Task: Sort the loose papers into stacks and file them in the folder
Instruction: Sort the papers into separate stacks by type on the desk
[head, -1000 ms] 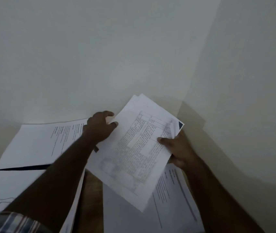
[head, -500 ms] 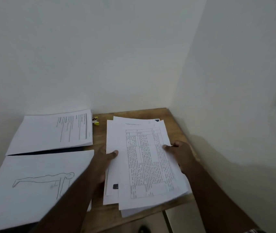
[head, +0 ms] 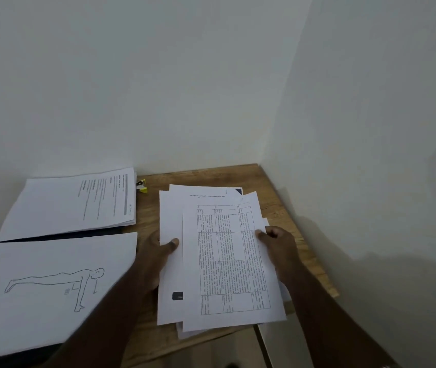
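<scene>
both hands (head: 158, 251) (head: 278, 245) grip the paper stack's (head: 224, 261) side edges.

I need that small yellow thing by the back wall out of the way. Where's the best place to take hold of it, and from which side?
Pinch the small yellow object across its short sides, probably coming from the right over bare table. The text-page stack crowds its left and the wall sits close behind. Both hands are busy with the table-sheet pile, so free the right hand first.
</scene>
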